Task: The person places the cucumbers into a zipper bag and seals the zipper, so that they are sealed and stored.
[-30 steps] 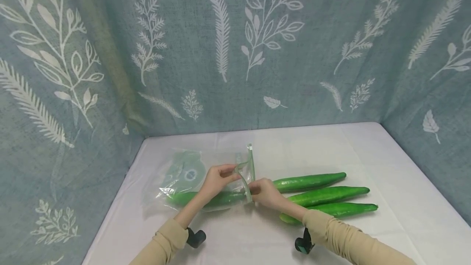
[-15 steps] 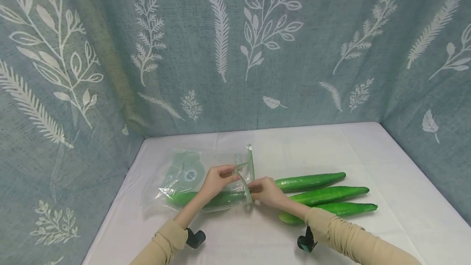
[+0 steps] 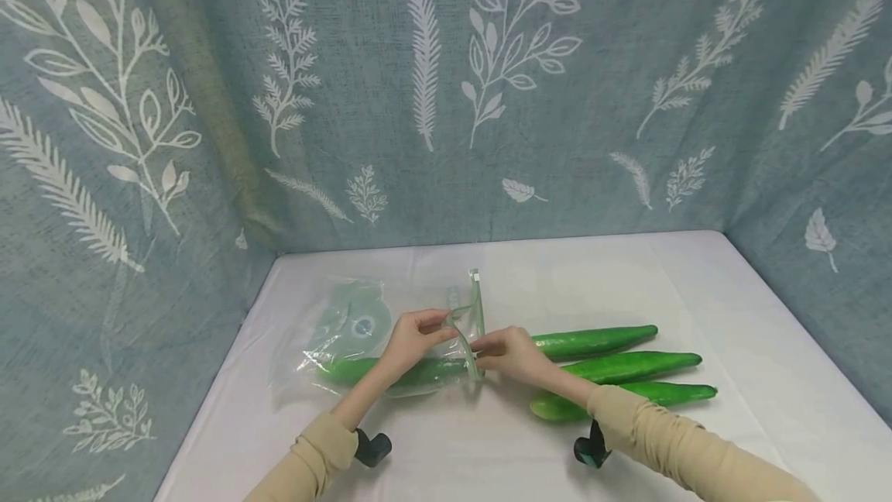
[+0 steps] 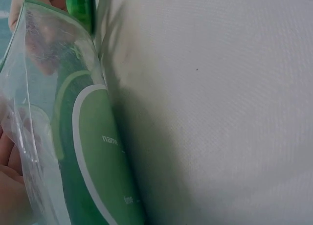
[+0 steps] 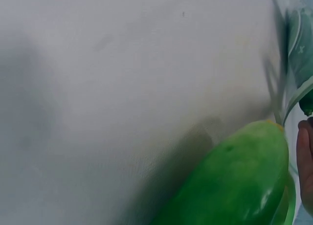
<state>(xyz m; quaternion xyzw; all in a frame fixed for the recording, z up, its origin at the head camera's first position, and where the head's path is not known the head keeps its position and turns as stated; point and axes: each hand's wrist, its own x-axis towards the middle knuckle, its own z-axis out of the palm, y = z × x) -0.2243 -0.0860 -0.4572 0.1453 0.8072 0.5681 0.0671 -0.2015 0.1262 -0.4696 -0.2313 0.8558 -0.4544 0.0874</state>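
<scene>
Toward the right edge of the table [image 3: 578, 277], three cucumbers [image 3: 630, 367] partly behind the right arm [image 3: 690, 440]; left grip [image 3: 409, 341] pinches the bag [image 3: 418, 297] mouth, bagged cucumber [image 3: 432, 373] ending beside right grip [image 3: 512, 355], hold unclear.

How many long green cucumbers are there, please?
4. One long green cucumber lies inside the clear plastic bag; right of it, on the white tablecloth, lie the far cucumber, the middle cucumber and the near cucumber, all three partly hidden.
</scene>
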